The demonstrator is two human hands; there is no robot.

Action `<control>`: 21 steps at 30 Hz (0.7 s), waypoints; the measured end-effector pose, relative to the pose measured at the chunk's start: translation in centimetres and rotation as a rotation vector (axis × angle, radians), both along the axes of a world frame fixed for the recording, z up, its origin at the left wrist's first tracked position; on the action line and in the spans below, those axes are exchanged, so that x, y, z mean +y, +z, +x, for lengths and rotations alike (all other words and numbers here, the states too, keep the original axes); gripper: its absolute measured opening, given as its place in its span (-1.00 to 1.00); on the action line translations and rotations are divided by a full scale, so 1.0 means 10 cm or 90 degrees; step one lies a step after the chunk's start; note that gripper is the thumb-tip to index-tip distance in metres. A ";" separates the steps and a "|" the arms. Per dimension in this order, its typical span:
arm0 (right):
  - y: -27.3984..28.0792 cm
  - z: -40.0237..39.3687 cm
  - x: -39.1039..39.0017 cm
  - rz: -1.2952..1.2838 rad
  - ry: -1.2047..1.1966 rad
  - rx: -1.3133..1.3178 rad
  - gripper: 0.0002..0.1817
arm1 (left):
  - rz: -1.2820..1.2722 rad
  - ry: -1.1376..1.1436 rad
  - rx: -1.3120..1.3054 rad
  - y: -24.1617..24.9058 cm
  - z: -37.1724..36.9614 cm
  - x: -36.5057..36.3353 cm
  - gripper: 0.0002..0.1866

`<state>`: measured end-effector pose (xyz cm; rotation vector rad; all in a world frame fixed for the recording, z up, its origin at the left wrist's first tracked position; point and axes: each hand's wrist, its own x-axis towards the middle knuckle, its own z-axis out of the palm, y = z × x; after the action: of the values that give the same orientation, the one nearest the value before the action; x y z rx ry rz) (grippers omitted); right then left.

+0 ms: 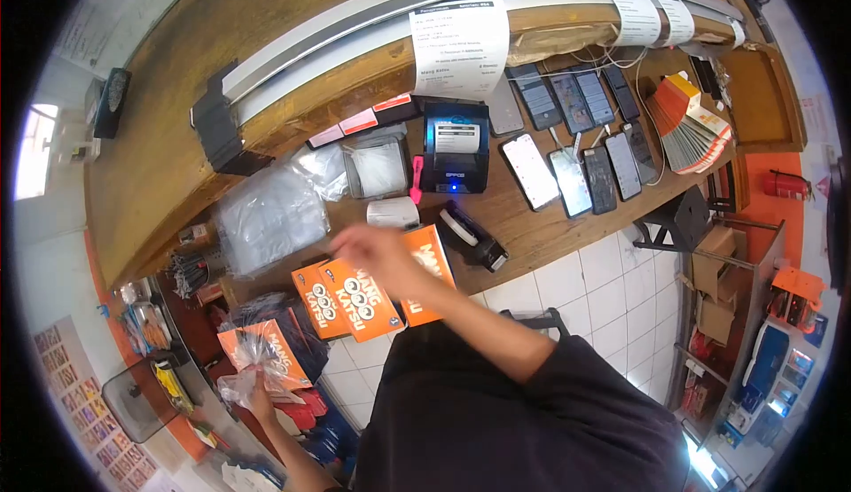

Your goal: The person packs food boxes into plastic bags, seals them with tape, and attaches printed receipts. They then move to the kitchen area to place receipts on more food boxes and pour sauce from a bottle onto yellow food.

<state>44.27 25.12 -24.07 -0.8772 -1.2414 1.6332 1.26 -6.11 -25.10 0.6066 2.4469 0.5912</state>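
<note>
At the lower left, my left hand is closed on the bunched end of a clear plastic bag, held against an orange printed box marked Mang Katsu. My right hand hovers above the wooden table's front edge, its fingers pointing left and smeared by motion. Below and beside it lie more orange Mang Katsu boxes: one at the left, an overlapping one in the middle and another at the right, partly hidden by my forearm.
On the wooden table stands a black receipt printer, with a tape dispenser before it. Clear plastic bags lie left of a clear tray. Several phones and fanned orange-and-white packaging occupy the right side.
</note>
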 end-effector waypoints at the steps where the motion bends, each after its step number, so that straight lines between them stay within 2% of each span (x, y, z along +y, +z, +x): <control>1: 0.19 -0.26 -0.11 0.036 0.075 -0.090 -0.86 | 0.027 0.014 -0.004 -0.01 0.06 0.01 -0.42; 2: 0.15 -0.53 -0.24 0.118 0.112 -0.085 -0.86 | 0.056 0.029 -0.007 -0.01 0.11 0.05 -0.53; 5: 0.33 -0.89 -0.45 0.113 0.154 -0.122 -0.84 | 0.150 -0.054 0.005 0.09 0.27 0.14 -0.58; 8: 0.03 -1.53 -0.86 0.131 0.273 -0.191 -0.85 | 0.200 -0.033 -0.008 0.02 0.29 0.12 -0.60; 10: -0.05 -1.89 -1.13 0.171 0.313 -0.154 -0.88 | 0.185 -0.062 0.025 0.04 0.32 0.14 -0.61; 11: -0.07 -1.98 -1.25 0.180 0.274 -0.081 -0.85 | 0.179 -0.074 0.042 0.04 0.32 0.15 -0.62; 14: 0.03 -2.08 -1.27 0.209 0.271 -0.132 -0.82 | 0.151 -0.174 0.100 -0.07 0.17 0.05 -0.64; 17: -0.12 -2.48 -1.56 0.258 0.170 -0.190 -0.79 | 0.228 -0.175 0.101 0.16 0.54 0.18 -0.70; 20: 0.03 -2.56 -1.50 0.271 0.348 -0.262 -0.73 | 0.115 -0.253 0.160 -0.13 0.16 -0.11 -0.65; 21: -0.06 -2.72 -1.59 0.313 0.363 -0.278 -0.72 | 0.035 -0.242 0.131 -0.26 0.00 -0.27 -0.58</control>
<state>17.12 9.21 -24.66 -0.6073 -2.2431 1.4683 1.29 -8.77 -27.75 1.1727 2.4127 0.4586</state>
